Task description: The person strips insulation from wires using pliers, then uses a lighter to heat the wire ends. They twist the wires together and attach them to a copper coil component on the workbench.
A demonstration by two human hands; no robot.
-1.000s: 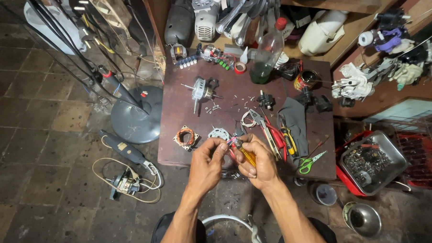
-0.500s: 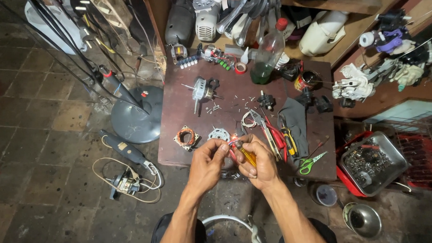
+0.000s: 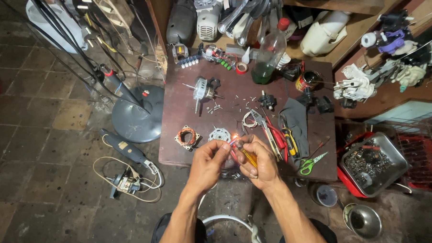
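Observation:
Both my hands meet over the front edge of a brown wooden work board (image 3: 179, 156). My right hand (image 3: 259, 165) grips a yellow lighter (image 3: 249, 158), and a small flame (image 3: 234, 136) burns at its top. My left hand (image 3: 207, 164) pinches a thin wire end, too small to make out clearly, right beside the flame. Just beyond my fingers lie a copper-wound stator (image 3: 188, 137) and a round metal motor end plate (image 3: 220, 134).
On the board lie a small motor with a shaft (image 3: 203, 90), red-handled pliers (image 3: 275, 132), a yellow screwdriver (image 3: 289, 141), green scissors (image 3: 312, 163) and a green-bottomed bottle (image 3: 268, 57). A steel tray of screws (image 3: 373, 164) sits right, a grey fan base (image 3: 137, 114) left.
A small flame now burns at the fingertips between my hands. Both hands have stayed almost in the same spot over the board's front edge.

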